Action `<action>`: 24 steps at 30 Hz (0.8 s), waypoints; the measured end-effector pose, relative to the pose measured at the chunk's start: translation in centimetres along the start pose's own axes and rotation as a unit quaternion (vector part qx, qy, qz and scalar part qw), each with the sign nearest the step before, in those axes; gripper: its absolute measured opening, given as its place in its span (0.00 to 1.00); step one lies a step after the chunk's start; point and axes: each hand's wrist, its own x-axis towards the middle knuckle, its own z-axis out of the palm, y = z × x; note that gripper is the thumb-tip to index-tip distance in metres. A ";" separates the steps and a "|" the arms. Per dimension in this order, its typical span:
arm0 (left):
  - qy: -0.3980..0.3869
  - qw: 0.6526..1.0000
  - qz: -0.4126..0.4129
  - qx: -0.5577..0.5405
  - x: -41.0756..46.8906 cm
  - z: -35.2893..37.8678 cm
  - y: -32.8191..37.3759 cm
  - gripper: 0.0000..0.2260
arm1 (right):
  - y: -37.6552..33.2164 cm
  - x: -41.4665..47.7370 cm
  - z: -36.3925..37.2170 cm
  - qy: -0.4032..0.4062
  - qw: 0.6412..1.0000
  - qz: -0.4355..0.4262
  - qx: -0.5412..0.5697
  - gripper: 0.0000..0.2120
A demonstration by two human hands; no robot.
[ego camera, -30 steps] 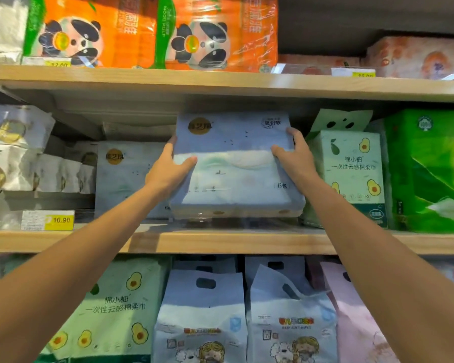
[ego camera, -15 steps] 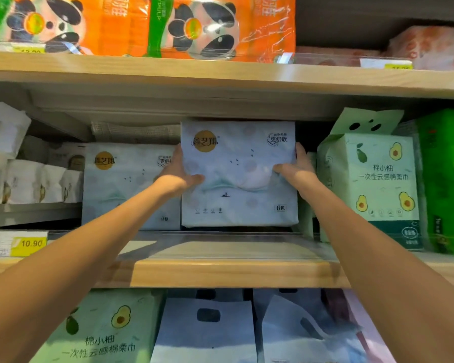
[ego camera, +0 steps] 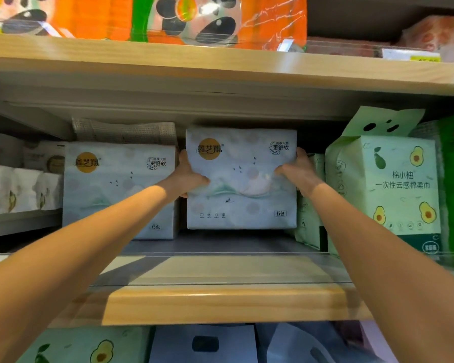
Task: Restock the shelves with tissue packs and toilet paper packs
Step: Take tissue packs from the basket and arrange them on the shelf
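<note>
Pushed deeper since earlier, the pale tissue pack (ego camera: 241, 179), gripped at both sides by left hand (ego camera: 188, 176) and right hand (ego camera: 298, 174), sits mid-frame beside its matching pack (ego camera: 118, 189), seemingly nearly placed.

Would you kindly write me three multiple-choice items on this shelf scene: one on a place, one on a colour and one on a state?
1. Where is the held pale blue tissue pack? A on the floor; B in the middle bay, between a matching pack and an avocado-print pack; C in a cart.
2. What colour are the panda-print packs on the top shelf? A orange; B purple; C black.
3. How do the left hand and right hand meet the pack? A both hang free; B only one touches; C each grips a side edge.
Answers: B, its twin stands left, avocados right. A, orange wrap surrounds the pandas. C, thumbs press its front.
</note>
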 end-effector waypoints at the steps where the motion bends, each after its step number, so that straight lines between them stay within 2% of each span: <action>1: 0.002 1.000 -0.004 0.002 0.1 0.2 0.0 0.38 | 0.4 0.1 0.2 -0.003 1.000 0.002 0.005 0.26; 6: 0.018 1.000 -0.015 -0.008 0.4 0.7 -0.5 0.44 | 1.5 0.2 0.9 -0.047 0.999 -0.005 -0.007 0.30; 12: 0.033 0.998 0.033 -0.032 1.3 0.6 -1.6 0.50 | 3.0 0.7 1.9 -0.072 0.996 -0.037 -0.037 0.40; 16: 0.022 0.999 0.036 -0.023 1.4 0.8 -2.0 0.53 | 3.8 1.2 2.1 -0.073 0.995 -0.037 -0.054 0.40; 24: 0.002 1.000 -0.002 0.011 1.4 1.6 -2.4 0.49 | 4.7 1.6 1.2 -0.077 0.994 -0.015 -0.073 0.41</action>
